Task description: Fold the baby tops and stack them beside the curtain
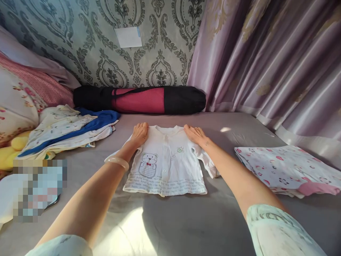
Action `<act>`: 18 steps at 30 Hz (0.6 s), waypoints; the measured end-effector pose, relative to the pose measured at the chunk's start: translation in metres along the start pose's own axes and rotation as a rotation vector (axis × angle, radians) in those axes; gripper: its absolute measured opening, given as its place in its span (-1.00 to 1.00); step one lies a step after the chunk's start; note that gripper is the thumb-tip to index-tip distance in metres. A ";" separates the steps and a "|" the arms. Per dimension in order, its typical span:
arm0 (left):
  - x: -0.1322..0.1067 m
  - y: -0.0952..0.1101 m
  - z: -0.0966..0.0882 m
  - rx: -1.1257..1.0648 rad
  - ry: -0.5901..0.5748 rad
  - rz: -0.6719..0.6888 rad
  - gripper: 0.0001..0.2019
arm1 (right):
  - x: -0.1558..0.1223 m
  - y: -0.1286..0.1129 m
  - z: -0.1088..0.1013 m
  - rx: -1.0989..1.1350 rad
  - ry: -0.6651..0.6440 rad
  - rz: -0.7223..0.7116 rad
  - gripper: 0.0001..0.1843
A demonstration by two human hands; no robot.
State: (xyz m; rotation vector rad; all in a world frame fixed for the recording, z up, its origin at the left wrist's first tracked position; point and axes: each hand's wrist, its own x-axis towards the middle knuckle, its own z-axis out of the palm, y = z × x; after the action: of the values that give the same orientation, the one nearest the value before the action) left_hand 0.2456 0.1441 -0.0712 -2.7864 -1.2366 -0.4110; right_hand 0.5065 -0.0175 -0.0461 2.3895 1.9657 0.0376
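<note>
A small white baby shirt (170,163) lies front up on the grey bed sheet, its collar toward the wall. It has a bear print at the lower left, a small green print on the chest and rows of lettering along the hem. My left hand (140,133) is closed on its left shoulder, fingers curled over the cloth. At the opposite shoulder my right hand (195,133) pinches the fabric beside the collar. The right-hand sleeve sticks out under my right forearm; the other sleeve is mostly covered by my left arm.
On the left is a pile of baby clothes (66,131), with a yellow plush item (16,151) and a blurred-out object (39,192) nearby. A folded patterned cloth (282,169) lies at right. Along the wall rests a black and pink roll bag (138,100); purple curtains (261,53) hang at right.
</note>
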 end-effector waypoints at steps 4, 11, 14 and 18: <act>0.004 -0.002 0.008 -0.058 -0.143 -0.060 -0.68 | 0.003 -0.001 0.001 0.054 0.007 -0.017 -0.63; 0.018 0.012 -0.005 -0.162 -0.253 -0.074 -0.70 | 0.029 -0.014 0.005 0.236 -0.018 0.008 -0.60; 0.021 0.018 -0.007 -0.213 -0.284 -0.067 -0.70 | 0.037 -0.022 0.009 0.286 -0.001 0.051 -0.65; 0.019 0.021 -0.002 -0.223 -0.201 -0.118 -0.70 | 0.036 -0.028 0.014 0.286 0.085 0.086 -0.71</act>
State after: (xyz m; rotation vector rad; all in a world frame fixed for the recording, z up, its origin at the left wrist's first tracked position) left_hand 0.2728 0.1437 -0.0634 -3.0131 -1.4895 -0.2982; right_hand 0.4867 0.0230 -0.0623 2.6898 2.0254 -0.1515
